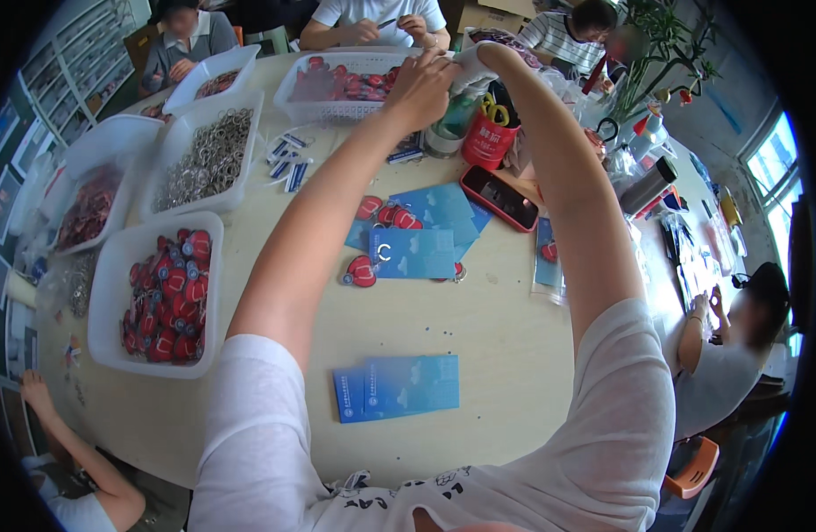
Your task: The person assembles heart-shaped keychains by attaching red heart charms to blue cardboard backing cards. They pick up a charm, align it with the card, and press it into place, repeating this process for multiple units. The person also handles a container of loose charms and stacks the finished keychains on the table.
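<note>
Both my arms reach across the table to its far side. My left hand (420, 91) has its fingers drawn together beside a whitish, partly see-through thing (472, 73); what they hold is too small to name. Against the other side of that thing my right hand (496, 55) bends inward, its fingers mostly hidden. Just below stands a clear container with green in it (445, 135), next to a red cup (491, 144) holding yellow-handled scissors (495, 110). Nearer lie blue cards (414, 253) with red key tags (361, 271) around them, and a fanned stack of blue cards (417, 387).
On the left stand a white bin of red tags (214, 266), a bin of metal rings (204, 155) and a bin of reddish pieces (90, 208). A white basket (332, 113) is at the back. A red-cased phone (501, 198) lies right of centre. Several people sit around the table.
</note>
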Action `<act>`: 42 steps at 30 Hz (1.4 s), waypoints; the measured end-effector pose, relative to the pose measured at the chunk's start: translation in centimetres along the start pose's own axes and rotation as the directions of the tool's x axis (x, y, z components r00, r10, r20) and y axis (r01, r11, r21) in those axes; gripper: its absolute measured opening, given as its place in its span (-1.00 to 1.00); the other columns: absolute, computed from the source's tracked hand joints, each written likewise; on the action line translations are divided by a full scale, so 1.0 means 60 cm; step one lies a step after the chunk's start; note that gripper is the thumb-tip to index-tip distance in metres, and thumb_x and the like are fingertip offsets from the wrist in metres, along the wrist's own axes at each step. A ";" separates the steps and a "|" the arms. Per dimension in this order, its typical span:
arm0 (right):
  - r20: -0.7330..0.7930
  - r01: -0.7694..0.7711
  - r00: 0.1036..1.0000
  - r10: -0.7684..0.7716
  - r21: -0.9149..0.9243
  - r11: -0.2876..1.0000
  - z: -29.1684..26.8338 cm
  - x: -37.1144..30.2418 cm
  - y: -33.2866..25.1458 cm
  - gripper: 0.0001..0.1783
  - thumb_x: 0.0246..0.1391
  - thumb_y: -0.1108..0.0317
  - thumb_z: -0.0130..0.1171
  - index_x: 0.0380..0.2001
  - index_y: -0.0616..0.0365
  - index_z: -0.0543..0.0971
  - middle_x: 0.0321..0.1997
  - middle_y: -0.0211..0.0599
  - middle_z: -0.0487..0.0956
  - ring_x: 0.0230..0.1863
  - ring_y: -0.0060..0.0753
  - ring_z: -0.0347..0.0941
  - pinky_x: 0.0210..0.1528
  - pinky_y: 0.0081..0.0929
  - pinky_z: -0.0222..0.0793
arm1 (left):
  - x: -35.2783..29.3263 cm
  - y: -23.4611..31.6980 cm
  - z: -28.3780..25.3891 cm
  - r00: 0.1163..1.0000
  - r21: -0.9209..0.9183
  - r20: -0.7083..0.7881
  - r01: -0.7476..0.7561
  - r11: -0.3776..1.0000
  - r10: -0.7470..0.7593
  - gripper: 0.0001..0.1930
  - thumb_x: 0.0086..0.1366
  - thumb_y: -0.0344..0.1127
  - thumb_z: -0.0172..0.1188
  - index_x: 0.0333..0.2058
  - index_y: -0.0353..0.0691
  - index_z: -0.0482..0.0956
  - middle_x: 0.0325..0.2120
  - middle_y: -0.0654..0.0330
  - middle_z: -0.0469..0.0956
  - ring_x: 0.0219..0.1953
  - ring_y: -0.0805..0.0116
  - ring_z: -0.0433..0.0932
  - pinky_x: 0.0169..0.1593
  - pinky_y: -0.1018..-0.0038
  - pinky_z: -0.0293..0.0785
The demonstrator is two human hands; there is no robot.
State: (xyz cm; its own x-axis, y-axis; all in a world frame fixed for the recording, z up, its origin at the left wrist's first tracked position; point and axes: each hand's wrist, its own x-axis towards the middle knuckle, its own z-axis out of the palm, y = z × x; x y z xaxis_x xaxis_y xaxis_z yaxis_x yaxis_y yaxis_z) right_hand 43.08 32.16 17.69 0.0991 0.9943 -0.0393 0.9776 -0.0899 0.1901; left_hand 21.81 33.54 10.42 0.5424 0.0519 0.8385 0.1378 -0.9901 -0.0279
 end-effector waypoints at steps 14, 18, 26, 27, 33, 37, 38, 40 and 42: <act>-0.061 0.042 0.998 -0.033 0.159 0.986 -0.015 -0.059 0.005 -0.70 -0.04 0.16 0.15 -0.24 -0.05 0.68 -0.20 -0.25 0.65 -0.26 -0.24 0.58 -0.22 -0.35 0.47 | 0.058 -0.074 0.082 0.866 -0.110 0.467 -0.141 0.984 0.177 -0.74 -0.05 -0.46 0.12 -0.31 -0.19 0.60 -0.33 0.11 0.57 -0.14 0.10 0.51 -0.05 0.27 0.42; -0.075 0.035 0.997 -0.021 0.190 0.981 -0.026 -0.081 0.003 -0.70 -0.03 0.15 0.15 -0.23 -0.05 0.68 -0.19 -0.25 0.65 -0.25 -0.25 0.58 -0.22 -0.35 0.47 | 0.080 -0.085 0.101 0.812 -0.148 0.557 -0.112 0.983 0.176 -0.79 -0.08 -0.52 0.05 -0.41 -0.26 0.58 -0.45 0.03 0.59 -0.29 0.05 0.56 -0.18 0.27 0.45; -0.038 0.019 0.999 -0.013 0.181 0.983 -0.045 -0.084 -0.007 -0.70 -0.01 0.13 0.15 -0.23 -0.07 0.68 -0.16 -0.27 0.65 -0.24 -0.28 0.58 -0.23 -0.35 0.47 | 0.073 -0.099 0.102 0.913 -0.139 0.399 -0.036 0.990 0.090 -0.81 0.02 -0.54 0.03 -0.41 -0.23 0.60 -0.42 0.09 0.61 -0.35 0.17 0.59 -0.23 0.30 0.45; -0.103 0.140 0.986 -0.132 0.078 0.987 -0.023 -0.063 0.000 -0.73 -0.02 0.15 0.14 -0.32 -0.02 0.70 -0.22 -0.28 0.66 -0.27 -0.36 0.59 -0.23 -0.42 0.47 | 0.068 -0.095 0.100 0.952 -0.157 0.302 0.003 0.988 0.045 -0.82 0.04 -0.52 0.04 -0.40 -0.21 0.61 -0.42 0.11 0.62 -0.35 0.20 0.59 -0.23 0.31 0.45; -0.208 0.096 0.976 -0.066 0.135 0.986 0.015 -0.036 -0.001 -0.77 -0.05 0.32 0.15 -0.31 0.03 0.70 -0.36 -0.23 0.66 -0.33 -0.27 0.58 -0.27 -0.32 0.45 | 0.041 -0.086 0.089 0.996 -0.193 0.041 0.090 0.977 -0.084 -0.81 0.11 -0.47 0.09 -0.30 -0.19 0.63 -0.32 0.18 0.61 -0.30 0.29 0.58 -0.21 0.39 0.46; -0.253 0.070 0.967 -0.012 0.222 0.973 -0.049 -0.094 0.000 -0.79 -0.14 0.30 0.24 -0.37 0.04 0.71 -0.41 -0.23 0.66 -0.37 -0.32 0.57 -0.26 -0.36 0.47 | 0.034 -0.056 0.085 0.985 -0.381 0.021 0.164 0.910 -0.169 -0.81 0.03 -0.44 0.10 -0.35 -0.15 0.63 -0.36 0.01 0.57 -0.24 0.08 0.57 -0.15 0.27 0.46; -0.279 0.069 0.960 -0.012 0.196 0.978 -0.058 -0.095 0.003 -0.79 -0.15 0.30 0.25 -0.37 0.05 0.71 -0.41 -0.24 0.66 -0.38 -0.32 0.57 -0.27 -0.37 0.47 | 0.032 -0.066 0.082 0.983 -0.281 0.051 0.182 0.942 -0.175 -0.82 0.14 -0.44 0.10 -0.27 -0.19 0.61 -0.36 0.16 0.60 -0.38 0.35 0.57 -0.27 0.46 0.47; -0.307 0.029 0.951 0.033 0.195 0.980 -0.082 -0.103 -0.016 -0.79 -0.16 0.29 0.25 -0.40 0.05 0.71 -0.40 -0.24 0.67 -0.37 -0.30 0.57 -0.27 -0.39 0.46 | 0.013 -0.089 0.067 0.970 -0.280 0.038 0.239 0.930 -0.238 -0.81 0.13 -0.45 0.10 -0.26 -0.18 0.61 -0.41 0.16 0.61 -0.41 0.39 0.57 -0.29 0.48 0.47; -0.340 -0.009 0.935 0.095 0.246 0.969 -0.106 -0.141 -0.049 -0.79 -0.17 0.29 0.28 -0.40 0.11 0.68 -0.43 -0.24 0.65 -0.40 -0.32 0.55 -0.30 -0.41 0.45 | 0.002 -0.098 0.049 0.963 -0.335 -0.074 0.221 0.916 -0.260 -0.77 0.09 -0.54 0.08 -0.27 -0.20 0.62 -0.47 0.17 0.62 -0.44 0.45 0.56 -0.31 0.51 0.45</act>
State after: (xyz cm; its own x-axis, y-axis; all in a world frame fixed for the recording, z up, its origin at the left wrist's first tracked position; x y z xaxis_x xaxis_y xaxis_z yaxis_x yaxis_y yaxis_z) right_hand 38.19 24.35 23.69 0.1225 0.9411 0.3152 0.9923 -0.1101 -0.0569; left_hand 23.51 39.72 9.09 0.4246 0.2974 0.8551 -0.0316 -0.9391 0.3423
